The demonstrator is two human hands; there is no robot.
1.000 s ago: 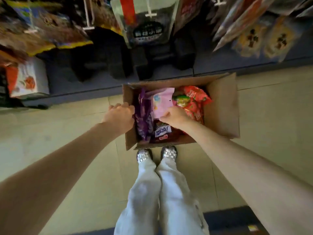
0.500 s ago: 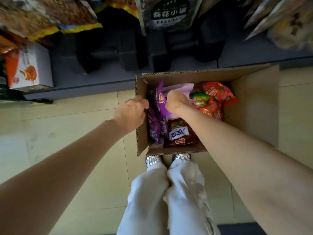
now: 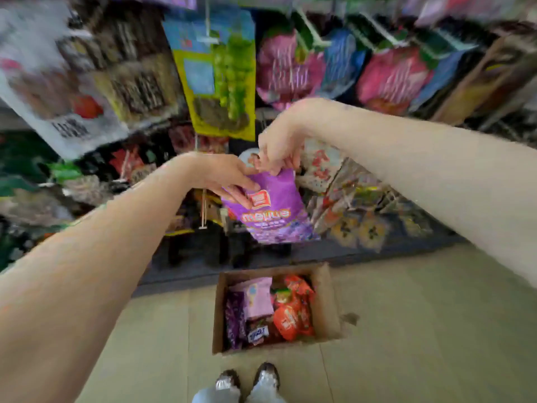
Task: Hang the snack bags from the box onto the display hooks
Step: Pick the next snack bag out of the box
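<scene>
- Purple snack bag point(image 3: 273, 210) held up in front of the display rack, well above the box point(image 3: 325, 303) on the floor
- Right hand point(image 3: 279, 146) pinches the bag's top edge from above; the bag hangs down from that grip, tilted
- Left hand point(image 3: 226, 175) comes in from the left, fingers laid along the bag's upper left part, thumb on its front near the red-and-white logo, so it holds the bag too
- The two hands are just beside each other at the top of the bag
- Box open, cardboard, near the person's shoes point(image 3: 247, 379); inside are orange-red bags point(image 3: 293, 312) on the right, a pink bag point(image 3: 257, 298) in the middle, purple bags point(image 3: 234, 318) along the left wall
- Hanging bags point(image 3: 220, 74) fill the rack behind the hands; heavy blur there, so the hooks are hard to make out, possibly a white one above the green-and-yellow bag
</scene>
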